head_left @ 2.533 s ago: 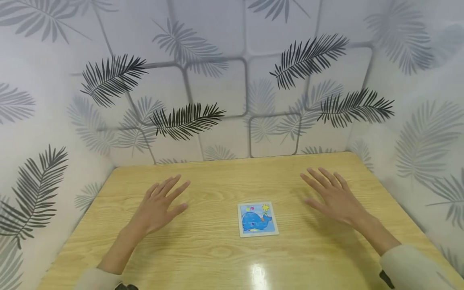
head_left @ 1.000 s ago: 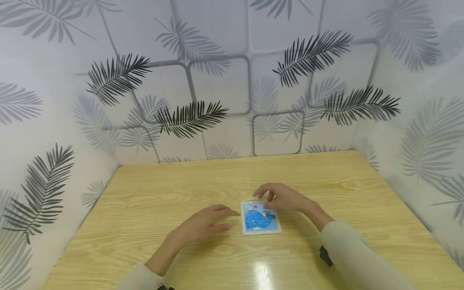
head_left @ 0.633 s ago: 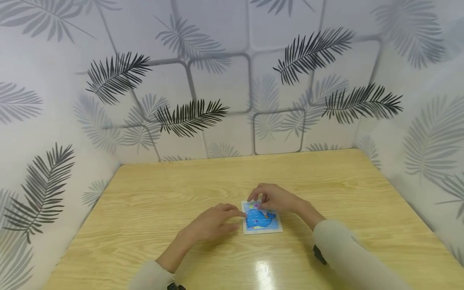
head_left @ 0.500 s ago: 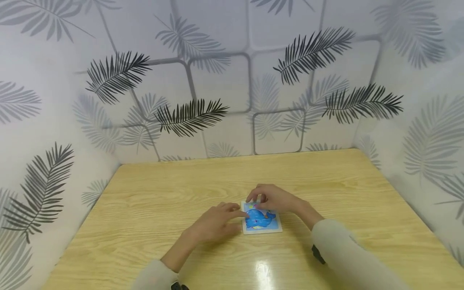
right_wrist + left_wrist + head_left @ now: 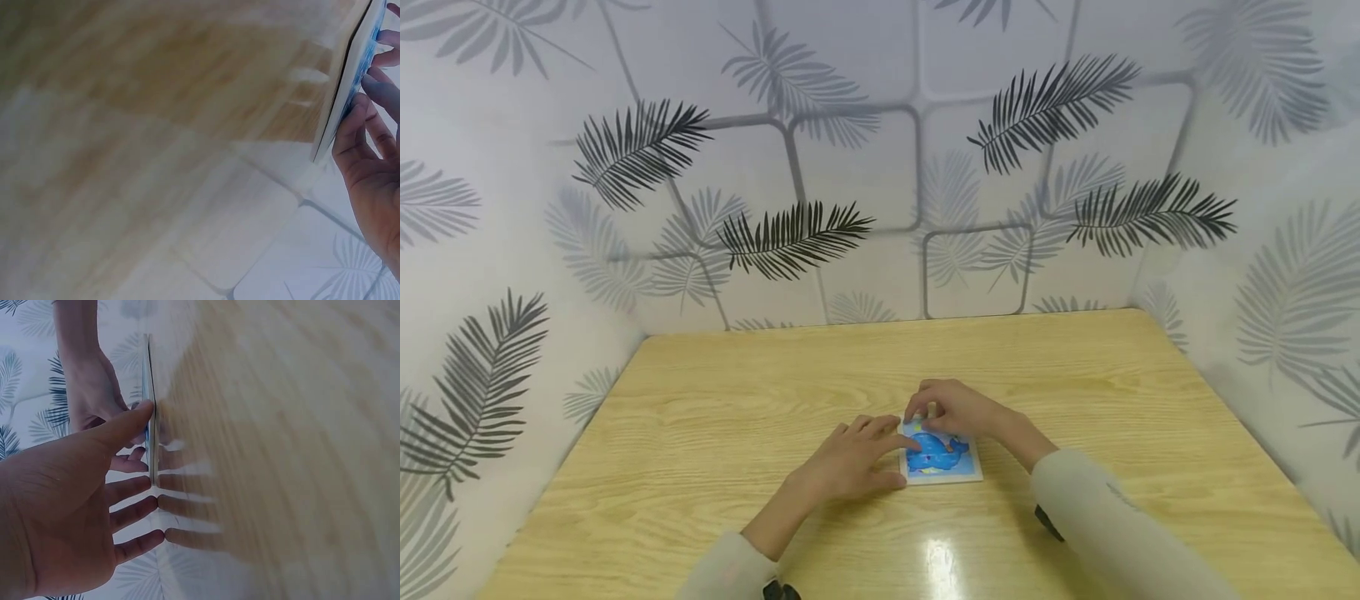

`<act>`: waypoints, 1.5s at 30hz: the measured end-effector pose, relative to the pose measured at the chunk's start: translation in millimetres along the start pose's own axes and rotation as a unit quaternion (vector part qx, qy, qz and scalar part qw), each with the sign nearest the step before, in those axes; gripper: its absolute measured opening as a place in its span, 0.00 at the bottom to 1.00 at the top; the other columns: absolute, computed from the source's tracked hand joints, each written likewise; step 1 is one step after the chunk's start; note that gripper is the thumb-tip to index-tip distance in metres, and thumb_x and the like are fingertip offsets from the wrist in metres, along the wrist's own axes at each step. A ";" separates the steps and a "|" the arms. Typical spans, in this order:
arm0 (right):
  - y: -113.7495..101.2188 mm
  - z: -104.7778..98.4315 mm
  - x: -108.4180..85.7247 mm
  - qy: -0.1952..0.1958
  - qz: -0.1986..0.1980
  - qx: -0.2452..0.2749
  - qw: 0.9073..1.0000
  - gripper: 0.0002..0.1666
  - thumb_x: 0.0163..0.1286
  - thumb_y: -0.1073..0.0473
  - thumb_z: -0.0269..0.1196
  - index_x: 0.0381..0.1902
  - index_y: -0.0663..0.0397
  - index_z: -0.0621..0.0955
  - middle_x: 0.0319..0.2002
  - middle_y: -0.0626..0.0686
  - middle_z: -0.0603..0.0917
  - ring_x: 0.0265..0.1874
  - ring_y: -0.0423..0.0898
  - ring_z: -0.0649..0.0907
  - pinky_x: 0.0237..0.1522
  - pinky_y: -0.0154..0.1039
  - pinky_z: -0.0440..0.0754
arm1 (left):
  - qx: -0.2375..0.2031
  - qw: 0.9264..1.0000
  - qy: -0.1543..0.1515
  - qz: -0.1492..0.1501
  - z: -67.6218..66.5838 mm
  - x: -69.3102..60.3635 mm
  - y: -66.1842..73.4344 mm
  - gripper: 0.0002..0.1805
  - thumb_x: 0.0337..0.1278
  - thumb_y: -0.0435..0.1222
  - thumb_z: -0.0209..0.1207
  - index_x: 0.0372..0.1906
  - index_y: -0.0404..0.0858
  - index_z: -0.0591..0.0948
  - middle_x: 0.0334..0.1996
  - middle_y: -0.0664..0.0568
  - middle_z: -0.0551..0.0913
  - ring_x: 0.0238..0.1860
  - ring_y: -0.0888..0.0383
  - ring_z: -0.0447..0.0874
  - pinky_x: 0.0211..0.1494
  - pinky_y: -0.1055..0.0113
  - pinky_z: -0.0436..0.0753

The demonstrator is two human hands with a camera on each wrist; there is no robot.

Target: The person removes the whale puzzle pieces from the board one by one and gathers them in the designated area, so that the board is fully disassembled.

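Observation:
A square whale picture board (image 5: 955, 468) with a white rim lies flat on the table. My left hand (image 5: 848, 462) is at its left side, index finger extended over the picture and thumb at the near left corner. In the left wrist view, the fingers of that left hand (image 5: 62, 500) are spread, several tips meeting the tabletop beside the board's thin edge (image 5: 149, 375). My right hand (image 5: 966, 410) bends over the far left part of the board, covering some of the picture. The right wrist view has its bent fingers and thumb (image 5: 357, 111) at the board's face; any pinch is unclear.
The wooden table (image 5: 722, 400) extends on all sides of the board. Leaf-patterned sheeting (image 5: 865, 275) rises behind the table and at both sides. Dark straps show at both sleeves (image 5: 1097, 500).
Both hands came in from the sides to the board. Most recently the left hand slid right, its index finger further over the picture; the right fingers shifted slightly left. The board stays put.

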State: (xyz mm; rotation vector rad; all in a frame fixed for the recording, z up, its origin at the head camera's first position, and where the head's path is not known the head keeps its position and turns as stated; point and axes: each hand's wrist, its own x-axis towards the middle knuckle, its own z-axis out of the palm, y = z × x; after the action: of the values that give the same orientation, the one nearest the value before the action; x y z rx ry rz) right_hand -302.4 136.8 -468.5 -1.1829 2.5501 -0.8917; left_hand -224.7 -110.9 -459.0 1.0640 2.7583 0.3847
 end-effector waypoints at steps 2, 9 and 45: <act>-0.7 0.9 1.3 -0.002 -0.003 -0.004 1.000 0.15 0.73 0.70 0.64 0.51 0.49 0.87 0.45 0.51 0.82 0.41 0.45 0.82 0.46 0.39 0.83 | 0.005 1.000 -0.004 -0.002 0.1 -0.2 0.2 0.27 0.74 0.54 0.58 0.73 0.59 0.73 0.80 0.46 0.62 0.77 0.41 0.62 0.71 0.33 0.66; -8.9 2.2 9.4 -0.013 -0.028 -0.056 0.998 0.15 0.73 0.70 0.63 0.51 0.50 0.87 0.44 0.50 0.82 0.42 0.44 0.82 0.48 0.40 0.83 | 0.005 1.000 -0.009 0.000 2.0 -6.2 -6.8 0.28 0.75 0.55 0.57 0.75 0.59 0.72 0.80 0.44 0.60 0.77 0.38 0.60 0.70 0.34 0.66; -16.0 1.9 2.0 -0.038 0.037 0.049 0.997 0.19 0.68 0.69 0.68 0.53 0.52 0.77 0.50 0.53 0.78 0.22 0.41 0.78 0.29 0.36 0.82 | -0.024 0.999 -0.031 -0.001 -1.0 -0.5 -1.1 0.29 0.76 0.52 0.57 0.77 0.56 0.70 0.82 0.45 0.56 0.79 0.41 0.60 0.76 0.35 0.60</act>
State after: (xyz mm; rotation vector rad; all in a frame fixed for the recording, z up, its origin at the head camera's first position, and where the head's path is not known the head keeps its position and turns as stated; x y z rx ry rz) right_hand -292.8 126.5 -460.4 -1.0658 2.4437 -0.9254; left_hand -225.3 -112.2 -458.4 1.0425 2.6820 0.4070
